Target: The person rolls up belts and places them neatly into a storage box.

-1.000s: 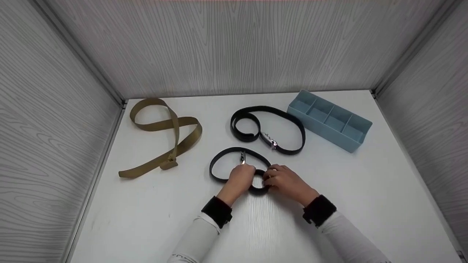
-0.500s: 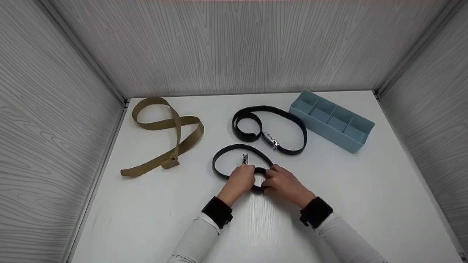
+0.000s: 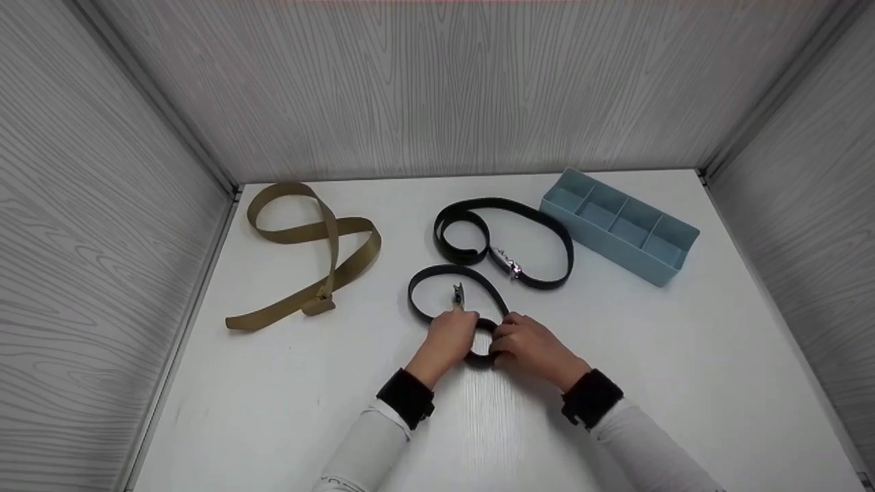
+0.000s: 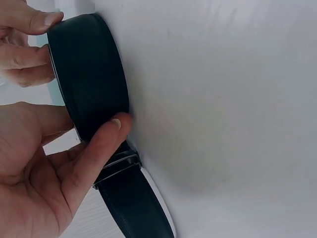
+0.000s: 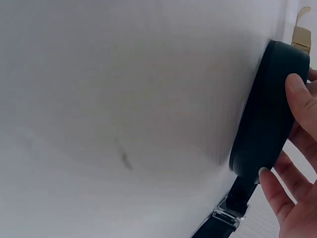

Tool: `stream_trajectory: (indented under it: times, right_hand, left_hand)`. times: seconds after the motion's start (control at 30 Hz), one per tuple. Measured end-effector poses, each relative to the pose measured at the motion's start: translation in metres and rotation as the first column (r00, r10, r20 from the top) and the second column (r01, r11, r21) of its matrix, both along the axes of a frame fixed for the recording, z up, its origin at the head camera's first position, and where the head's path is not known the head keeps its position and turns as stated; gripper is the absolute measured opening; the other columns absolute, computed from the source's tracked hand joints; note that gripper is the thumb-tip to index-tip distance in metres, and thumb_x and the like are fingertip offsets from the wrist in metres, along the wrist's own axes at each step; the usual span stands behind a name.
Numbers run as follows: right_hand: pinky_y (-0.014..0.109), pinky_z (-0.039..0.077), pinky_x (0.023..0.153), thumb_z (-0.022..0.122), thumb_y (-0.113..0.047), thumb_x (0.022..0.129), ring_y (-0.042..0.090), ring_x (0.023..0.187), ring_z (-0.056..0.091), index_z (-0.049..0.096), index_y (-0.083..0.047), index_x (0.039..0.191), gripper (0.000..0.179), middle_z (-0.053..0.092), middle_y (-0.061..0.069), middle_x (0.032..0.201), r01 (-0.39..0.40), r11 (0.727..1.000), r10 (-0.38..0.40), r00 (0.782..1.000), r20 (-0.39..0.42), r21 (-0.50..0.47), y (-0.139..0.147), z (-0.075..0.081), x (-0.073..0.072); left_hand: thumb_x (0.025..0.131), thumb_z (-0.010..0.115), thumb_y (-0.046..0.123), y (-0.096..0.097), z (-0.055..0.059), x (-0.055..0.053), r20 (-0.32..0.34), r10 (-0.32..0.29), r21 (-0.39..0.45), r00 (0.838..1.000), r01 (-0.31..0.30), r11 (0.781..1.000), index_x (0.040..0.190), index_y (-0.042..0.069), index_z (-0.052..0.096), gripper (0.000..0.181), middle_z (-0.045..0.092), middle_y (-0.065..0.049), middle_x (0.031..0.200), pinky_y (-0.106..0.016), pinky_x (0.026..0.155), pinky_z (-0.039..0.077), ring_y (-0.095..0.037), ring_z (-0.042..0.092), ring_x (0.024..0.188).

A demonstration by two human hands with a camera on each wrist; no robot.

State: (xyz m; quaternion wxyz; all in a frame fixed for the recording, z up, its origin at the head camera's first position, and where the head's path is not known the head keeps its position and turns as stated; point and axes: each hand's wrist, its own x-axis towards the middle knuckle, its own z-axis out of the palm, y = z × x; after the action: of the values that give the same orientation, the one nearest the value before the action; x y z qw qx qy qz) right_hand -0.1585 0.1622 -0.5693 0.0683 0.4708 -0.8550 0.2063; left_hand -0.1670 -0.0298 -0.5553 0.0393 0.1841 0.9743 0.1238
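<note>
Both hands work on a black belt [image 3: 437, 269] with a silver buckle [image 3: 459, 295], part of it wound into a small round coil [image 4: 91, 64] standing on edge. My left hand [image 3: 451, 345] grips the coil's left side, its thumb [image 4: 106, 139] lying along the outer face in the left wrist view. At the coil's right side my right hand [image 3: 536, 347] pinches the strap, with fingers reaching inside the ring. The rest of the strap makes a wider loop beyond the hands. In the right wrist view the coil [image 5: 270, 114] shows between the fingers of both hands.
A second black belt [image 3: 566, 249] with a shiny buckle [image 3: 509, 265] lies partly coiled just beyond. The tan webbing belt [image 3: 357, 263] is spread at the left. At the back right stands a blue divided box [image 3: 612, 247]. Grey panels [image 3: 437, 89] enclose the white table [image 3: 273, 410].
The loose loop has become smaller, its left edge drawn rightward toward the coil, while its far edge shifted slightly away. Both hands stay at the coil, with small shifts of the right hand.
</note>
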Motion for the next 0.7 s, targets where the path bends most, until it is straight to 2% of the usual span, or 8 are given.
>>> stream_trajectory:
  times: [0.13,0.2,0.3,0.4,0.53,0.6,0.7]
  right_hand:
    - [0.033,0.041,0.065,0.081,-0.033,0.068,0.021,0.075,0.049,0.077,-0.017,0.084,0.022,0.066,-0.005,0.081,0.003,1.0,-0.003,0.999,-0.035,0.003,-0.006,0.0,0.007]
    - [0.032,0.042,0.064,0.081,-0.033,0.069,0.021,0.074,0.051,0.077,-0.016,0.087,0.025,0.065,-0.004,0.085,-0.01,1.0,0.01,0.999,-0.046,0.005,-0.008,0.001,0.009]
    - [0.034,0.049,0.072,0.085,-0.026,0.072,0.021,0.087,0.059,0.072,-0.011,0.103,0.037,0.064,0.002,0.105,-0.009,1.0,0.009,1.0,-0.026,0.014,-0.004,0.004,0.01]
    - [0.041,0.049,0.084,0.087,-0.02,0.072,0.024,0.106,0.059,0.065,-0.009,0.115,0.05,0.059,0.006,0.118,0.039,0.997,-0.038,0.999,-0.009,0.063,0.007,0.008,0.004]
    - [0.047,0.044,0.091,0.088,-0.02,0.071,0.026,0.112,0.055,0.067,-0.009,0.103,0.039,0.062,0.004,0.109,0.111,0.98,-0.107,0.994,-0.036,0.167,0.024,0.011,-0.005]
    - [0.047,0.043,0.091,0.087,-0.019,0.071,0.026,0.107,0.057,0.069,-0.01,0.093,0.03,0.063,0.003,0.101,0.12,0.974,-0.116,0.993,-0.035,0.19,0.033,0.012,-0.009]
    - [0.046,0.043,0.089,0.087,-0.016,0.071,0.024,0.096,0.059,0.072,-0.013,0.086,0.021,0.064,0.0,0.092,0.118,0.974,-0.118,0.993,-0.01,0.193,0.044,0.013,-0.009]
  left_hand:
    - [0.084,0.063,0.002,-0.001,0.0,0.003,0.02,0.034,0.021,0.999,-0.034,0.999,0.077,0.004,0.065,0.007,0.067,-0.016,0.077,-0.043,0.056,0.051,-0.032,0.067,0.067]
    - [0.083,0.064,0.001,-0.001,0.001,0.003,0.018,0.031,0.009,0.999,-0.031,0.999,0.077,0.004,0.066,0.008,0.068,-0.015,0.078,-0.043,0.057,0.051,-0.032,0.067,0.068]
    - [0.085,0.065,0.007,-0.003,0.002,0.003,-0.033,-0.002,-0.03,0.999,0.001,1.0,0.077,0.008,0.07,0.01,0.069,-0.012,0.078,-0.043,0.058,0.052,-0.031,0.067,0.068]
    - [0.087,0.064,0.015,-0.007,0.003,0.002,-0.094,-0.06,-0.078,0.994,0.052,0.996,0.077,0.014,0.073,0.013,0.07,-0.007,0.077,-0.042,0.057,0.052,-0.029,0.067,0.068]
    - [0.087,0.064,0.017,-0.014,0.001,0.002,-0.122,-0.133,-0.097,0.984,0.122,0.988,0.078,0.02,0.074,0.014,0.07,-0.003,0.077,-0.041,0.054,0.05,-0.026,0.067,0.068]
    - [0.088,0.064,0.017,-0.018,0.0,0.001,-0.114,-0.152,-0.092,0.982,0.142,0.986,0.079,0.021,0.075,0.014,0.071,-0.003,0.078,-0.041,0.053,0.05,-0.026,0.066,0.067]
    - [0.089,0.063,0.018,-0.024,0.001,0.0,-0.094,-0.162,-0.083,0.982,0.154,0.985,0.079,0.021,0.074,0.015,0.071,-0.002,0.079,-0.041,0.053,0.048,-0.026,0.065,0.066]
